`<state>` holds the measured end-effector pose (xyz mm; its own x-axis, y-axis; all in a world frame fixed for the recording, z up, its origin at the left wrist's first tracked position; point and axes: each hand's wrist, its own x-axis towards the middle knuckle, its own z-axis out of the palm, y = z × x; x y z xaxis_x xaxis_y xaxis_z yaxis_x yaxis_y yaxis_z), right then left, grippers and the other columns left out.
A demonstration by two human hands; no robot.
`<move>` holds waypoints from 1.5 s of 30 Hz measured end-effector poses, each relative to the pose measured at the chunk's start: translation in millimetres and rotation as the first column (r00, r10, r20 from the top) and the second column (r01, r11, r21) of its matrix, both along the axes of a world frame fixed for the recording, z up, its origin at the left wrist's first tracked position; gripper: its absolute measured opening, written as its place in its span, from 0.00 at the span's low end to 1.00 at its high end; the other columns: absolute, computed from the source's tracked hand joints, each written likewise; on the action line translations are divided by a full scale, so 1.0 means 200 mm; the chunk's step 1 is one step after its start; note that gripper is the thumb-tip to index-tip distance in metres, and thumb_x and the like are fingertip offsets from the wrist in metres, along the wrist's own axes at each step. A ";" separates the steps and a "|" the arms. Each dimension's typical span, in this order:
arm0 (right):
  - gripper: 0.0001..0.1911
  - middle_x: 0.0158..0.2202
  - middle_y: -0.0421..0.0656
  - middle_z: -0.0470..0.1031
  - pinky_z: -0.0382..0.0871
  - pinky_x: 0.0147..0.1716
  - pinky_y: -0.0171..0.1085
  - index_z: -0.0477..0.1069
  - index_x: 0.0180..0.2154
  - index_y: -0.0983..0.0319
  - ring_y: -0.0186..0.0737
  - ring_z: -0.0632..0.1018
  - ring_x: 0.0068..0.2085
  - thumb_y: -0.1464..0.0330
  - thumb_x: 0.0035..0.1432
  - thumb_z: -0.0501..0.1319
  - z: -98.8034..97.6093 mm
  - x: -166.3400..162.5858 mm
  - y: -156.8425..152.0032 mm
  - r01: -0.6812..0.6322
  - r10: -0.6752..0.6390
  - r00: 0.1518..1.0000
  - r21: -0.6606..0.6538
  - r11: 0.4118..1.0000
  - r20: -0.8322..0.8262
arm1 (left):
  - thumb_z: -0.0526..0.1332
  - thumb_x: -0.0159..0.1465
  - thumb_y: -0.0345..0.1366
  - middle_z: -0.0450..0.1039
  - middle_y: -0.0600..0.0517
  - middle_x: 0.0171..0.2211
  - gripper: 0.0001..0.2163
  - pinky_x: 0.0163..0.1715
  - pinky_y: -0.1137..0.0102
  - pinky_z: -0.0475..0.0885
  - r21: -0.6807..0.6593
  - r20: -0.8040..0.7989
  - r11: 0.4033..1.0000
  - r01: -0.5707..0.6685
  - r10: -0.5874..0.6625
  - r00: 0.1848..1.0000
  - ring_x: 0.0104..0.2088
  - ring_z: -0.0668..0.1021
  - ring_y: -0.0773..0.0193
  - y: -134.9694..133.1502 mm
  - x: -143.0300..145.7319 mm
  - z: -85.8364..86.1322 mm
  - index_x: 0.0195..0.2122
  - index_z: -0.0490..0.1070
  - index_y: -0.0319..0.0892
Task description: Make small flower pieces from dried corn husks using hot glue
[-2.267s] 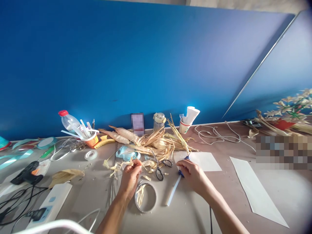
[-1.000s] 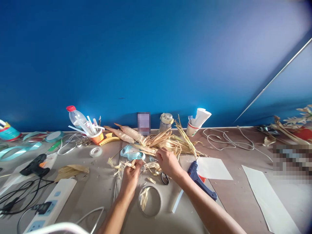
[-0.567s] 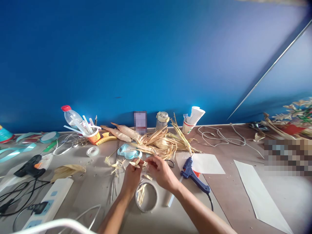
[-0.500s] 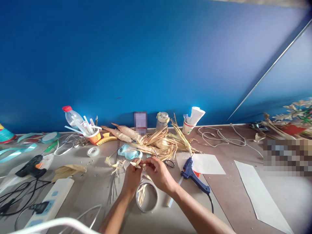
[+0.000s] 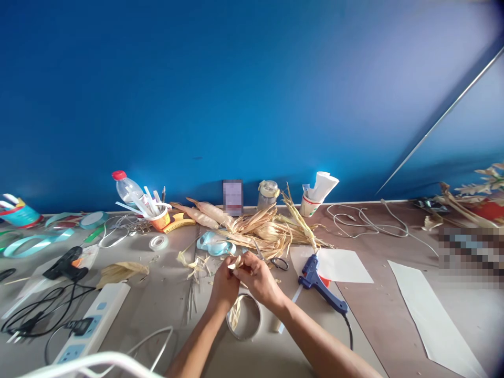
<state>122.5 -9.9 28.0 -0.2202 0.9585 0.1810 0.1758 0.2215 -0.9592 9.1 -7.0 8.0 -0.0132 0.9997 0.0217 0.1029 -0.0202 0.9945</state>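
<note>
My left hand and my right hand meet in the middle, fingers pinched together on a small pale piece of corn husk. Part of the piece is covered by the fingers. Just below the hands lies a round ring with husk strips inside it. Beyond the hands spreads a pile of dried corn husks. Scissors lie right of my right hand, partly under the husks. Husk scraps and thin wires are left of my left hand.
A blue glue gun rests at right beside white paper. On the left are a power strip, a black glue gun and cables. Cups, a bottle and a jar stand along the blue wall.
The view has swung slightly left, so things appear farther right. My hands have drawn closer together, and the husk piece between them now looks more compact and turned.
</note>
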 end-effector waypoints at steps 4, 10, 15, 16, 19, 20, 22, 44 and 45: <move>0.03 0.28 0.40 0.68 0.65 0.33 0.33 0.68 0.27 0.63 0.36 0.70 0.32 0.73 0.51 0.56 -0.03 0.05 0.03 0.018 -0.022 0.994 -0.039 0.999 -0.107 | 0.58 0.55 0.32 0.74 0.47 0.36 0.11 0.38 0.64 0.67 0.047 -0.005 0.999 0.019 -0.018 1.000 0.37 0.74 0.56 -0.02 0.01 0.02 0.41 0.71 0.42; 0.03 0.26 0.38 0.66 0.64 0.30 0.32 0.67 0.28 0.63 0.34 0.69 0.30 0.69 0.50 0.58 -0.05 0.13 0.08 0.029 -0.035 0.994 -0.055 0.998 -0.106 | 0.57 0.60 0.39 0.74 0.46 0.38 0.11 0.44 0.65 0.66 0.080 0.095 0.987 0.138 -0.145 0.985 0.41 0.73 0.57 -0.03 0.00 0.03 0.41 0.73 0.41; 0.04 0.27 0.39 0.66 0.64 0.30 0.32 0.70 0.28 0.63 0.33 0.69 0.29 0.69 0.51 0.59 -0.01 0.15 0.07 -0.146 0.126 0.971 -0.088 0.985 -0.201 | 0.57 0.60 0.41 0.70 0.51 0.26 0.10 0.34 0.69 0.65 -0.013 0.108 0.977 0.213 -0.210 0.972 0.31 0.71 0.62 -0.02 -0.01 0.05 0.30 0.72 0.40; 0.05 0.26 0.38 0.66 0.63 0.30 0.33 0.70 0.31 0.63 0.33 0.70 0.28 0.68 0.50 0.61 0.00 0.16 0.07 -0.195 0.159 0.952 -0.118 0.974 -0.262 | 0.57 0.60 0.40 0.69 0.52 0.25 0.10 0.34 0.70 0.65 -0.025 0.118 0.976 0.217 -0.212 0.970 0.30 0.71 0.63 -0.02 -0.01 0.06 0.29 0.71 0.40; 0.16 0.25 0.37 0.68 0.63 0.29 0.33 0.69 0.41 0.62 0.34 0.71 0.27 0.64 0.50 0.63 0.05 0.17 0.06 -0.271 0.157 0.876 -0.197 0.942 -0.455 | 0.56 0.61 0.40 0.68 0.53 0.26 0.09 0.35 0.70 0.63 -0.027 0.137 0.977 0.210 -0.204 0.969 0.31 0.69 0.63 -0.02 -0.01 0.06 0.29 0.70 0.41; 0.17 0.26 0.37 0.69 0.63 0.30 0.33 0.68 0.41 0.62 0.34 0.72 0.27 0.63 0.50 0.64 0.06 0.17 0.05 -0.274 0.137 0.855 -0.210 0.939 -0.500 | 0.56 0.61 0.40 0.68 0.53 0.26 0.09 0.35 0.70 0.63 -0.018 0.133 0.978 0.207 -0.203 0.970 0.31 0.69 0.64 -0.03 -0.01 0.06 0.29 0.70 0.41; 0.15 0.26 0.38 0.70 0.62 0.29 0.33 0.69 0.39 0.62 0.34 0.72 0.27 0.62 0.50 0.64 0.09 0.17 0.05 -0.265 0.104 0.833 -0.226 0.937 -0.543 | 0.55 0.62 0.40 0.67 0.54 0.26 0.10 0.35 0.71 0.63 0.002 0.127 0.979 0.204 -0.203 0.971 0.31 0.68 0.64 -0.03 -0.01 0.07 0.28 0.69 0.41; 0.14 0.16 0.36 0.66 0.53 0.20 0.30 0.66 0.20 0.65 0.27 0.63 0.17 0.67 0.41 0.70 0.05 0.16 0.06 -0.441 -0.145 0.609 -0.485 0.755 -0.780 | 0.61 0.58 0.40 0.71 0.50 0.30 0.09 0.37 0.68 0.66 0.054 0.309 0.960 0.274 -0.277 0.910 0.33 0.71 0.61 -0.03 -0.02 0.01 0.33 0.74 0.41; 0.13 0.16 0.36 0.66 0.53 0.19 0.30 0.67 0.20 0.65 0.27 0.63 0.17 0.67 0.42 0.70 0.04 0.17 0.06 -0.444 -0.160 0.585 -0.479 0.757 -0.795 | 0.61 0.57 0.40 0.71 0.50 0.30 0.09 0.37 0.68 0.66 0.044 0.309 0.961 0.272 -0.272 0.911 0.33 0.71 0.61 -0.03 -0.02 0.00 0.32 0.74 0.41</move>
<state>155.8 2.4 36.9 -0.4321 0.8754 -0.2168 -0.6460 -0.4682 -0.6028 5.1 -12.6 8.5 0.2534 0.9654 0.0609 -0.2194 -0.0039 0.9756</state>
